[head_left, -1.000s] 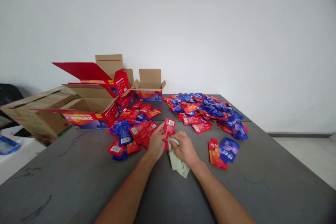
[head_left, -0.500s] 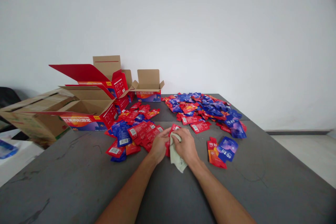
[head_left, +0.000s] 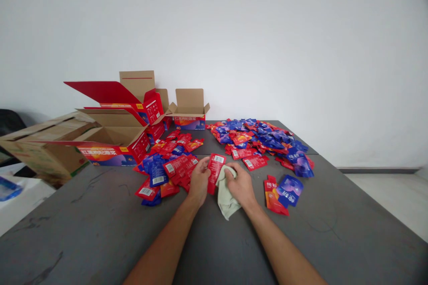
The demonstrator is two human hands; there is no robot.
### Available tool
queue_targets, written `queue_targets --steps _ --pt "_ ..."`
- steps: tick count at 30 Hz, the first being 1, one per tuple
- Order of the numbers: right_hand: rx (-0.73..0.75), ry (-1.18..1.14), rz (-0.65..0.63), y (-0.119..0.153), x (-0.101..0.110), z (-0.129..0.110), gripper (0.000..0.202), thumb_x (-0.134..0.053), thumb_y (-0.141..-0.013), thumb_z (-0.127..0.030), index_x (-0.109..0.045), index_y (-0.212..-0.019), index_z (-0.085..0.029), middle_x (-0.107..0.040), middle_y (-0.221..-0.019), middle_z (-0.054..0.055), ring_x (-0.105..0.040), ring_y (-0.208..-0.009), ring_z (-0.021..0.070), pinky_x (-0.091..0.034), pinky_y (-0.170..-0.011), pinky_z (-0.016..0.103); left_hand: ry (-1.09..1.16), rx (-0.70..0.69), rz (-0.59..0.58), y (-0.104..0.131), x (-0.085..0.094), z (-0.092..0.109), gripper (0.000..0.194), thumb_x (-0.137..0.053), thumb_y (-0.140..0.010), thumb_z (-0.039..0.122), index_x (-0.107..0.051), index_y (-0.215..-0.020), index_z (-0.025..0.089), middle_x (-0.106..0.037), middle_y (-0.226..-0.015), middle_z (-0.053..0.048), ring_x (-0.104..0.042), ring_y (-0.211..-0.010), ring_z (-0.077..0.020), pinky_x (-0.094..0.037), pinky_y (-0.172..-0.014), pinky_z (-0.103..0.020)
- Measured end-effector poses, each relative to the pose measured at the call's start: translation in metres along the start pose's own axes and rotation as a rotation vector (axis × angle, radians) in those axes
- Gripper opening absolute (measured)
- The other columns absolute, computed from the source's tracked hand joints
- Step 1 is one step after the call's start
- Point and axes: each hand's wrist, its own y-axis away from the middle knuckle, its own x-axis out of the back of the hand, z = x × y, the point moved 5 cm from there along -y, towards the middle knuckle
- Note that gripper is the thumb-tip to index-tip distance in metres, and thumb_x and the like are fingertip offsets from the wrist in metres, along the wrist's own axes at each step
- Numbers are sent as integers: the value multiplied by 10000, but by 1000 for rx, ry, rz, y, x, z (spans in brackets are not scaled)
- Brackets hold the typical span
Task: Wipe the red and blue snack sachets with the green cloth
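My left hand (head_left: 199,181) is closed on the left edge of a red pouch (head_left: 216,170), whose barcode side faces up. A pale green cloth (head_left: 226,196) hangs from my right hand (head_left: 240,183), which is closed round it beside the pouch's right edge. Left of my left hand lies a loose pile of red and blue pouches (head_left: 158,173). To the right of my right hand, a red pouch (head_left: 272,196) and a blue pouch (head_left: 290,189) overlap on the dark table (head_left: 214,249).
A large heap of red and blue pouches (head_left: 264,136) lies at the back right. Open printed boxes (head_left: 110,153) stand at the left, with another open box (head_left: 189,122) at the back. Brown cartons (head_left: 53,142) are beyond the table's left edge.
The red pouch now shows more fully between my hands, its barcode uncovered. My right hand and the cloth have shifted off its face to the right; my left hand has moved slightly left.
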Motion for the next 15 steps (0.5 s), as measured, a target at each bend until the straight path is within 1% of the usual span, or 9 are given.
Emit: queue_targets --steps 3,6,8,10,12,13,15 --pt "-34 -52 -37 1 0 0 179 -550 -892 -304 -666 -1002 -222 -728 -971 31 -663 -911 217 -490 -851 338 -86 -29 35 -3 8 -1 504 -602 -691 104 -657 -1180 212 -732 -1096 -70 -688 -930 -196 -530 -789 -297" --pt "-23 -111 -30 1 1 -4 185 -562 -885 -315 -659 -1002 -209 -725 -977 29 -664 -911 203 -490 -856 317 -198 -11 37 -4 11 -5 400 -640 -700 116 -712 -1087 184 -739 -1090 -87 -680 -985 -211 -519 -878 -329" --pt "-16 -141 -25 1 1 -5 192 -571 -885 -325 -658 -1007 -205 -722 -987 35 -663 -914 200 -495 -856 313 -213 30 3 -3 9 -10 352 -682 -731 172 -731 -1080 179 -738 -1121 -96 -673 -1032 -227 -501 -942 -361" --pt "1 -144 -17 2 0 -6 197 -579 -890 -329 -667 -1019 -208 -718 -995 42 -661 -924 202 -499 -866 320 -137 86 -68 -1 2 -15 339 -705 -781 288 -735 -1100 175 -732 -1156 -106 -669 -1067 -248 -490 -981 -395" --pt "64 -119 -16 3 -1 -8 201 -594 -888 -307 -684 -1043 -216 -711 -1019 50 -650 -969 206 -491 -911 336 -13 134 -121 1 -6 -19 382 -701 -811 388 -730 -1126 174 -730 -1165 -114 -666 -1095 -261 -480 -1009 -417" --pt "112 -103 -26 4 -3 -10 201 -604 -882 -286 -695 -1049 -220 -706 -1038 55 -640 -1000 208 -481 -939 342 45 146 -128 3 -9 -19 404 -701 -816 404 -721 -1152 181 -728 -1174 -114 -659 -1118 -260 -470 -1029 -419" --pt "200 -78 -67 6 -7 -14 203 -623 -866 -238 -717 -1046 -227 -689 -1069 62 -622 -1039 205 -468 -973 341 127 149 -117 5 -12 -17 444 -708 -815 376 -688 -1224 203 -712 -1219 -109 -639 -1172 -247 -442 -1071 -408"
